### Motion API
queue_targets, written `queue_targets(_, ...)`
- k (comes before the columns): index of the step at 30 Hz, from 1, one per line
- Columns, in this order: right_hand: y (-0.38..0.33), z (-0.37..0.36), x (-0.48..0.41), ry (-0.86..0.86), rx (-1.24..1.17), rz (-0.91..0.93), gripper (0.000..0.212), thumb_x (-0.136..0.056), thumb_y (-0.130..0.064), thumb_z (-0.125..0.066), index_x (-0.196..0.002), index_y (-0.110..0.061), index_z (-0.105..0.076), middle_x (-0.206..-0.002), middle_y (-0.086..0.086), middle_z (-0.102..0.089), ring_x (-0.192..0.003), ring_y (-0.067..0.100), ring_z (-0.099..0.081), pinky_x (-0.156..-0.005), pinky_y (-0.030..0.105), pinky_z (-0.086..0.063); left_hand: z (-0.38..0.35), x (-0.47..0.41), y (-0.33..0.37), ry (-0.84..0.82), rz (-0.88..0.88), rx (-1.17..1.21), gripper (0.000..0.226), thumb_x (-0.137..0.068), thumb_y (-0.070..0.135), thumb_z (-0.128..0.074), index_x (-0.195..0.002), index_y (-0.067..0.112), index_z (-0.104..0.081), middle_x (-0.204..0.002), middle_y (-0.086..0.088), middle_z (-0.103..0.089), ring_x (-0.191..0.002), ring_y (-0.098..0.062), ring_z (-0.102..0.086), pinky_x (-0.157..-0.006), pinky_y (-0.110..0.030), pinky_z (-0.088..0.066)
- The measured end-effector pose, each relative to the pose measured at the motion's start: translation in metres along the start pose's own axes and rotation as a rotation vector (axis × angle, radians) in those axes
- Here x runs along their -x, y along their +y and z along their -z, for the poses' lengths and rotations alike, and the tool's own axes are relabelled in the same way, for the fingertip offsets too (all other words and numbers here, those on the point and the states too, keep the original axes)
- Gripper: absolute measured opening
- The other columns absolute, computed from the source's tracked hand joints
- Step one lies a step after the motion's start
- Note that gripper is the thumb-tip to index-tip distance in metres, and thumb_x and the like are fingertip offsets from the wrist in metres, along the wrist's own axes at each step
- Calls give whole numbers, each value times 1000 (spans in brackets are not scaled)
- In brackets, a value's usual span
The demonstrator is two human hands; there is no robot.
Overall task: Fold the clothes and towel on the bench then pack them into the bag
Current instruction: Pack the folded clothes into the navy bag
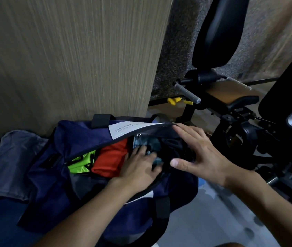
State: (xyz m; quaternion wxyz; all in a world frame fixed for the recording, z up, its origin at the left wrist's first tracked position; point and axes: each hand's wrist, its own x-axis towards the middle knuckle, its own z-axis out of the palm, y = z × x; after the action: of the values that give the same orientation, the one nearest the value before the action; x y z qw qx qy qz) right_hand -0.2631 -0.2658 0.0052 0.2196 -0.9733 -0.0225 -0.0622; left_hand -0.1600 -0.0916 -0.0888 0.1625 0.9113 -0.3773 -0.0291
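A navy duffel bag (52,175) lies open on the bench, its flap with a white label lifted at the far side. Inside sit a neon green garment (81,162), a folded red garment (110,161), a teal patterned piece (146,142) and dark clothing (175,148). My left hand (138,166) reaches into the bag and presses on the teal piece, fingers down among the clothes. My right hand (197,154) hovers over the bag's right end with fingers spread and straight, fingertips near the flap's edge. A grey towel (11,157) lies flat left of the bag.
A wood-grain panel (70,59) stands right behind the bag. To the right is black gym equipment with a padded seat (230,95), a grey handle (186,92) and a yellow pin (173,100). Grey floor shows below the bag.
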Motion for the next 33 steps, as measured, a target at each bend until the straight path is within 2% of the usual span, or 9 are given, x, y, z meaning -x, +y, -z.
queue_targets(5, 2, 2, 3, -23, 33, 9, 103, -70, -89, -42, -154, -38, -12, -155, -27, -14, -143, 2, -9, -117, 45, -20, -11, 4, -36, -102, -184, 84, 70, -92, 16, -64, -153, 29, -31, -160, -5, -20, -151, -22, -14, -122, -30, -19)
queue_targets(11, 4, 5, 6, -29, 53, 13, 103, -70, -87, -46, -154, -40, -11, -159, -25, -13, -144, 3, -9, -117, 47, -23, -13, -6, -22, 17, -156, 185, 47, -97, 7, -54, -141, 21, -50, -145, -7, -44, -136, -23, -42, -105, -13, -23)
queue_targets(14, 6, 6, 7, -43, 60, 6, 103, -71, -87, -46, -155, -40, -11, -158, -26, -13, -144, 4, -9, -116, 49, -25, -13, -2, -24, -138, -145, 276, 53, -102, 17, -50, -152, 25, -37, -160, -6, -27, -148, -23, -26, -116, -23, -22)
queue_targets(16, 8, 5, 7, -42, 63, 10, 102, -71, -87, -46, -155, -39, -12, -158, -25, -14, -144, 3, -9, -116, 49, -25, -5, 2, -26, -147, -170, 67, 52, -103, 43, -42, -153, 32, -33, -163, 0, -23, -151, -17, -16, -121, -33, -18)
queue_targets(19, 8, 2, 7, -34, 61, 17, 102, -71, -88, -46, -154, -40, -11, -158, -25, -14, -144, 2, -10, -117, 45, -23, 14, -1, -17, 11, -128, -99, 53, -99, 58, -24, -133, 34, -57, -157, 4, -33, -144, -20, -26, -115, -43, -19)
queue_targets(22, 7, 0, 9, -37, 61, 18, 102, -71, -87, -47, -155, -38, -13, -158, -25, -14, -144, 2, -9, -117, 40, -19, 10, -13, -14, 69, -146, 12, 50, -103, 48, -31, -99, 20, -72, -127, 3, -57, -125, -22, -50, -104, -37, -32)
queue_targets(24, 7, 0, 10, -39, 75, 16, 103, -71, -86, -46, -156, -36, -14, -158, -25, -14, -144, 2, -9, -116, 38, -18, 5, -16, -19, 57, -113, 61, 37, -102, 43, -41, -96, 19, -68, -107, 3, -60, -110, -23, -59, -93, -35, -38)
queue_targets(28, 8, 2, 10, -46, 82, 14, 103, -71, -87, -45, -155, -38, -12, -159, -24, -14, -145, 3, -9, -117, 41, -19, -5, -11, -30, -49, -103, -107, 48, -101, 50, -38, -144, 30, -44, -155, 6, -35, -146, -13, -25, -119, -33, -9)
queue_targets(33, 11, 2, 11, -59, 88, 20, 100, -70, -88, -46, -152, -44, -8, -158, -27, -12, -144, 1, -8, -118, 42, -18, -10, -4, -43, -205, -114, -232, 63, -101, 60, -19, -157, 36, -5, -167, 6, 2, -151, -7, 14, -122, -46, 9)
